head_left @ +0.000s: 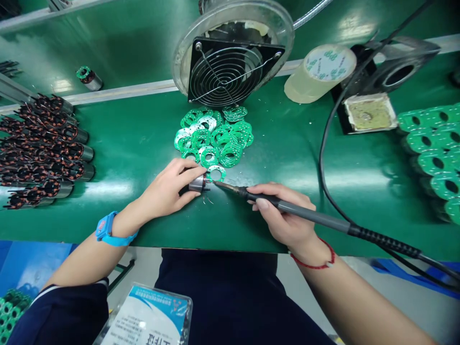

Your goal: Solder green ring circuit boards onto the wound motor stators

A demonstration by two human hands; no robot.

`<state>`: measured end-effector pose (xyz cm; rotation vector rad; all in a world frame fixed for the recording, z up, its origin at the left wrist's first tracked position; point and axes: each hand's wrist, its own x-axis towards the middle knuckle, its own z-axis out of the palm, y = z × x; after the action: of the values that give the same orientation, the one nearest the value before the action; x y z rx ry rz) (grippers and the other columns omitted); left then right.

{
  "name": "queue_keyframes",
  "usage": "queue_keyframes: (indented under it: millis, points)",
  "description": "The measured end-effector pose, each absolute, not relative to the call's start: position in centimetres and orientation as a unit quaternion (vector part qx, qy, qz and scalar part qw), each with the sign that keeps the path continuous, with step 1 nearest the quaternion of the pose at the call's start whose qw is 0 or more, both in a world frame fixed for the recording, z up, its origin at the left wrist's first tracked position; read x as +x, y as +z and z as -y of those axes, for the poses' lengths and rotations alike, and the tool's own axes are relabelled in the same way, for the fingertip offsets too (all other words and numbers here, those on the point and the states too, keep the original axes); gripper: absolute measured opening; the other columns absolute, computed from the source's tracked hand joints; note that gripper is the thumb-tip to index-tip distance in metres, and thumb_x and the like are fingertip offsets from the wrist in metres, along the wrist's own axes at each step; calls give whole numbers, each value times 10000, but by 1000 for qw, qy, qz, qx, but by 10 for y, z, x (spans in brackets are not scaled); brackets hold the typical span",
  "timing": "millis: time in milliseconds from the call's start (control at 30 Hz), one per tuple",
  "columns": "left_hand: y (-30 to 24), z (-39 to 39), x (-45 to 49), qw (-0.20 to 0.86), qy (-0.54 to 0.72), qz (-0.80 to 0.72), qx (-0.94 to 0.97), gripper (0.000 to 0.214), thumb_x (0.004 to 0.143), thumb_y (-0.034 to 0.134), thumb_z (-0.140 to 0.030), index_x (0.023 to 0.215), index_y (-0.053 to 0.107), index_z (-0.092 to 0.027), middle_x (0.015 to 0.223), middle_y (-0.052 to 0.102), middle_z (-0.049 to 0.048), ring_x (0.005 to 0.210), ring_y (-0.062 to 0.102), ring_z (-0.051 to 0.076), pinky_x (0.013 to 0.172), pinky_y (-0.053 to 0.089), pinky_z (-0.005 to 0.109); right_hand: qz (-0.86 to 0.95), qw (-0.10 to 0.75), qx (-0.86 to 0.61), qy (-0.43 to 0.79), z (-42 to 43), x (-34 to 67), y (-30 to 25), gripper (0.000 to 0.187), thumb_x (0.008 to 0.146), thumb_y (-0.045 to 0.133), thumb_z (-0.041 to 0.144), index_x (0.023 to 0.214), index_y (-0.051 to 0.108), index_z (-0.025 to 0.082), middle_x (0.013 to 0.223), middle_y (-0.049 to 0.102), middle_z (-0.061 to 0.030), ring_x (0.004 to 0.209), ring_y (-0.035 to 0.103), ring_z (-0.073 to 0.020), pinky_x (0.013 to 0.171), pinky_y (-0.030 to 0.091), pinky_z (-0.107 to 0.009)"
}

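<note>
My left hand point(171, 188) is closed around a small motor stator point(197, 184), a silver cylinder lying on its side with its wired end to the right. In my right hand point(285, 213) is a soldering iron point(309, 214), held like a pen. Its tip points left and meets or nearly meets the stator's wired end; exact contact I cannot tell. Just beyond the tip lies a ring-shaped green circuit board point(216, 173). Behind it is a loose pile of similar ring boards point(215, 136). Thin wire scraps point(208, 200) lie below the stator.
A caged fan point(224, 72) stands behind the pile. Many stators point(46, 148) are stacked at left, and board-topped ones point(436, 153) stand at right. A tape roll point(319, 74) and an iron stand with sponge point(370, 112) are at back right. The iron's black cable point(325, 139) loops across the right side.
</note>
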<state>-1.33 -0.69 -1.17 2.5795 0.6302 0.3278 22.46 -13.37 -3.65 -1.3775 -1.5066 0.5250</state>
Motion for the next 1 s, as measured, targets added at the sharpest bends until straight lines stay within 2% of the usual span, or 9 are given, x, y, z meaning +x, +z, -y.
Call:
queue_keyframes:
  millis: [100,267,433,600,733,867,1000]
  points:
    - [-12,8,-13,210,123,-220,945,407,907,572,-220,1302,473,-232,1227,540,109,1167,506,259,937,492,441,637,496,-554,202,134,224,-35,127,876,573,189,956,666,223,824,745,-29,723,715,-173,648,581,-293]
    - [-10,8,-12,197,122,-213,949,388,906,567,-209,1283,477,-214,1216,542,115,1136,510,257,917,490,431,674,485,-535,155,133,222,-34,136,854,570,156,930,658,225,709,715,-10,551,655,-140,531,542,-269]
    - [-11,8,-12,204,122,-210,949,392,904,566,-210,1285,474,-215,1218,541,116,1142,504,255,930,481,430,726,473,-490,96,135,218,-38,200,819,580,138,982,637,240,666,694,9,518,639,-144,521,530,-273]
    - [-10,7,-13,210,117,-211,948,400,905,555,-205,1297,475,-228,1230,539,109,1123,511,251,919,478,430,698,482,-518,108,139,219,-38,186,847,570,171,1006,635,242,690,695,-6,534,641,-159,520,525,-286]
    - [-10,7,-12,211,120,-207,948,389,910,550,-207,1293,483,-229,1219,547,106,1101,520,245,911,479,426,656,497,-559,99,139,222,-41,274,855,607,206,1124,623,256,810,709,-39,649,666,-188,573,545,-319]
    - [-11,6,-12,205,125,-201,950,368,921,542,-214,1286,489,-207,1223,543,113,1101,514,235,919,480,407,694,442,-565,63,134,223,-45,369,887,607,197,1247,576,272,961,737,-63,783,704,-205,678,578,-325]
    - [-11,5,-12,215,126,-205,947,382,905,561,-200,1281,492,-205,1221,543,111,1111,512,238,928,479,409,722,398,-558,95,132,222,-41,437,951,513,203,1380,451,261,1030,751,-59,747,730,-185,697,597,-318]
